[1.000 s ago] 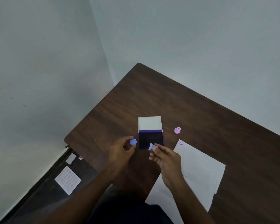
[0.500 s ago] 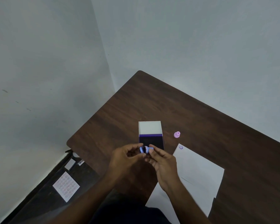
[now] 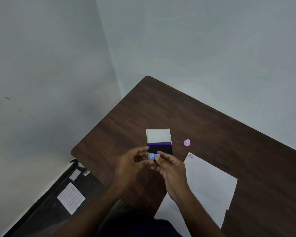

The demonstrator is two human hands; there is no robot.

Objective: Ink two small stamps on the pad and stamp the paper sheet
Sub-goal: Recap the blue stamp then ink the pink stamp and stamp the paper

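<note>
Both hands meet just in front of the ink pad [image 3: 161, 148], whose white lid [image 3: 158, 135] is flipped open behind the dark pad. Between the fingertips lies a small blue stamp [image 3: 153, 156], on its side. My right hand [image 3: 170, 170] pinches its right end. My left hand [image 3: 132, 165] touches its left end, where a blue cap sits. A pink stamp [image 3: 187, 143] stands on the table to the right of the pad. The white paper sheet [image 3: 210, 182] lies at the right, with one purple smiley print [image 3: 191, 156] in its far corner.
The dark wooden table [image 3: 212, 127] stands in a corner between two pale walls. Its left edge runs close by my left arm. On the floor at the left lie a printed sheet [image 3: 71, 198] and small cards [image 3: 75, 174].
My hands were apart, the left holding a blue cap and the right the blue stamp. They have come together, and the cap now sits at the stamp's left end.
</note>
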